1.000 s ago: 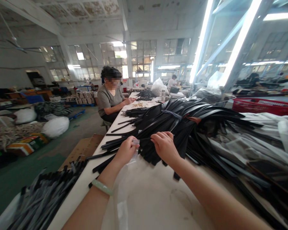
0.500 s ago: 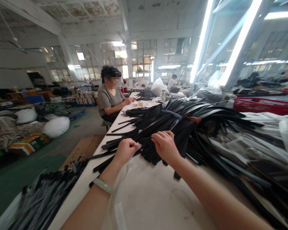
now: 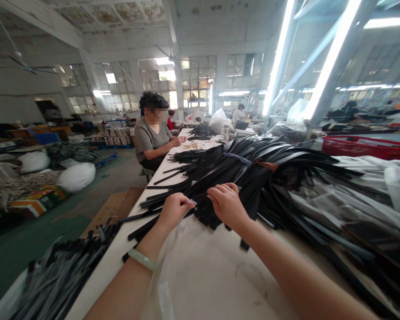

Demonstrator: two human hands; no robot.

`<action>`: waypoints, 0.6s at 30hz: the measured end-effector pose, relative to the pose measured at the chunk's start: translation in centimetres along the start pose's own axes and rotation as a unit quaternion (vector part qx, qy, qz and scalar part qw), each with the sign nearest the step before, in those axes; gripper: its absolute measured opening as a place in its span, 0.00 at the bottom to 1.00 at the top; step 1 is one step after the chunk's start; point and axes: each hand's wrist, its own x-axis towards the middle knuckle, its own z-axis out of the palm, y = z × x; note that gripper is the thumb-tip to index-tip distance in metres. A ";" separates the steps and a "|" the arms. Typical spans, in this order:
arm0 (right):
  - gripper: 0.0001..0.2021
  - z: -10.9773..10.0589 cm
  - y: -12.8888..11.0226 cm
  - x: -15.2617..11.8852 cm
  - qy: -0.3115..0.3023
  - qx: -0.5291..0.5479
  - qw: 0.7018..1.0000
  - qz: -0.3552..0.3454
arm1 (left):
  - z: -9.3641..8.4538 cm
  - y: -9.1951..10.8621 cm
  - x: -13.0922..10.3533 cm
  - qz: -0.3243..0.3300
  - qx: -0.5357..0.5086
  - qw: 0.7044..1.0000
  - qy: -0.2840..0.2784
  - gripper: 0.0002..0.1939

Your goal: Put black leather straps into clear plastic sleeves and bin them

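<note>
On the pale surface (image 3: pixel 213 275), the black strap pile (image 3: pixel 253 164) lies far and right, nearer the right hand (image 3: pixel 226 203) than the left hand (image 3: pixel 176 210). The left hand pinches a clear strip (image 3: pixel 164 289) running near; the right seems clamped on 1 dark strap end (image 3: pixel 200 197) pointing left.

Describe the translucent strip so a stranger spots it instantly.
Start at the long white table. On its near end, just below the left hand, a narrow strip runs to the picture's bottom edge. It is pale and translucent, unlike the black straps beyond.
</note>
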 end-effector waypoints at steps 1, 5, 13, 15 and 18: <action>0.09 0.0 -0.1 0.0 -0.003 -0.001 1.000 -0.001 | 0.0 0.0 0.0 0.000 0.001 1.000 0.002 0.08; 0.10 0.0 -0.2 -0.1 -0.020 -0.011 1.000 -0.004 | 0.0 0.1 0.0 0.009 0.000 1.000 0.006 0.08; 0.08 0.0 -0.5 -0.1 -0.084 -0.069 0.993 -0.055 | 0.4 0.0 -0.3 0.045 0.053 0.996 -0.061 0.09; 0.07 0.1 -1.1 -0.2 -0.103 -0.072 0.989 -0.075 | 0.8 0.3 -0.6 0.047 0.097 0.990 -0.096 0.11; 0.07 0.2 -1.3 -0.3 -0.133 -0.058 0.984 -0.108 | 1.0 0.8 -0.8 0.037 0.153 0.980 -0.124 0.12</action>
